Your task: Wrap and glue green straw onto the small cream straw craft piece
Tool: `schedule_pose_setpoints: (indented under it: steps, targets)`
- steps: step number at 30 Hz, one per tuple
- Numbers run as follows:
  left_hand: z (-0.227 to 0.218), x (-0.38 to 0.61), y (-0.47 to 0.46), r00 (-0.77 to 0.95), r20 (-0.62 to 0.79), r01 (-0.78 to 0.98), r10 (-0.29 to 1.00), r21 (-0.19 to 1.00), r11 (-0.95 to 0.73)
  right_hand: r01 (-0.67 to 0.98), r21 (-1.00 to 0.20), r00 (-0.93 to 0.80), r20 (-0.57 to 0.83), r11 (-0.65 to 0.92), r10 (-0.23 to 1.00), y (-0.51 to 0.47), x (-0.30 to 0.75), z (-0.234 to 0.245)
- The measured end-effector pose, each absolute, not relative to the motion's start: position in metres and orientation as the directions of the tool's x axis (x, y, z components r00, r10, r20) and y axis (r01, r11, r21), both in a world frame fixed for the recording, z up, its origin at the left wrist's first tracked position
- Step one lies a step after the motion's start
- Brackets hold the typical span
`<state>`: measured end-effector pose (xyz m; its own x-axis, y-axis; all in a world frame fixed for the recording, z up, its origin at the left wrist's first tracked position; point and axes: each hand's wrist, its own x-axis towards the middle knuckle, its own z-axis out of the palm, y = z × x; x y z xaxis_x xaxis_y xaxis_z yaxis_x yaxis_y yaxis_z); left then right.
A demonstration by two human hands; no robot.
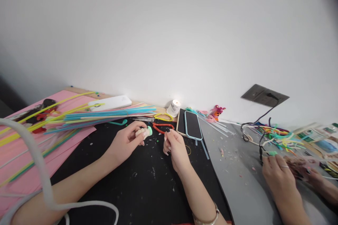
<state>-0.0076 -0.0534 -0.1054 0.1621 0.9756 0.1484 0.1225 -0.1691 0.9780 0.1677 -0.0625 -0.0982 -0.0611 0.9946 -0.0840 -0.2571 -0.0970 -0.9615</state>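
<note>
Over the black mat (148, 190), my left hand (126, 139) pinches a small cream piece with a mint-green end (144, 133); it looks ribbed or coiled. To its right, my right hand (176, 147) is closed, thumb and fingertips pressed together. Whatever may be between those fingertips is too small to make out. The two hands are apart. Just beyond them lie red tool handles (163, 125) and yellow tool handles (163, 116). A turquoise bent stem (120, 123) lies beyond my left wrist.
Pipe cleaners (105, 116) lie bundled on pink sheets (71, 144) at left. A paper cup (174, 107) and phone (193, 125) stand near the wall. A white cable (43, 168) loops in the foreground. At right, a co-worker's hand (281, 175) works beside colourful stems (285, 139).
</note>
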Motion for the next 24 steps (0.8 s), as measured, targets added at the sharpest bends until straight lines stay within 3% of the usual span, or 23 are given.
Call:
schedule_pose_setpoints:
  steps: [8,11,18,24]
  targets:
    - [-0.104,-0.008,-0.053,0.168,0.159,0.123,0.973,0.976,-0.181,-0.083,-0.968,-0.238,-0.212,-0.237,0.948,-0.064,0.169,-0.099]
    - [-0.105,-0.008,-0.053,0.157,0.154,0.136,0.976,0.975,-0.176,-0.094,-0.967,-0.321,-0.194,-0.235,0.927,-0.064,0.171,-0.099]
    - [-0.104,-0.009,-0.054,0.202,0.134,0.165,0.970,0.972,-0.169,-0.222,-0.966,-0.121,0.160,0.130,0.980,-0.063,0.172,-0.092]
    - [-0.105,-0.009,-0.053,0.229,0.106,0.174,0.968,0.974,-0.148,-0.561,-0.828,-0.215,0.128,-0.015,0.968,-0.065,0.175,-0.084]
